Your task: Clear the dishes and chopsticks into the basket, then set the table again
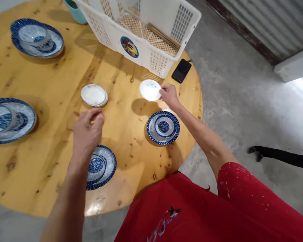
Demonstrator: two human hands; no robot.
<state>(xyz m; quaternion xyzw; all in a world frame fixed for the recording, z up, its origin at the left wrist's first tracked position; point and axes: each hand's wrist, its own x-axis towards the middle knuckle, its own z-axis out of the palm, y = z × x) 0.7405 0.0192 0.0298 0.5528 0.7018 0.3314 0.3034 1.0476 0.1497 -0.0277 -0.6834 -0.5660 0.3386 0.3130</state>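
Observation:
A small white saucer point(149, 90) is held at its right edge between the thumb and fingers of my right hand point(168, 95), raised over the table. Just below it on the wood lies a blue-and-white plate point(150, 130) with a smaller blue-patterned dish point(163, 126) on top. My left hand point(89, 126) hovers with its fingers curled in and nothing visible in them, close to a small stack of white saucers point(93, 95). Partly hidden behind my left forearm is another blue-and-white plate point(110, 167) carrying a smaller dish point(96, 168).
A white plastic crate point(143, 53) with chopsticks point(164, 37) inside stands at the far edge. Beside it are a black phone point(181, 71) and a turquoise container point(78, 15). Patterned plates with clear bowls point(41, 42) sit at left on the round wooden table point(58, 134). A person's leg point(280, 155) shows at right.

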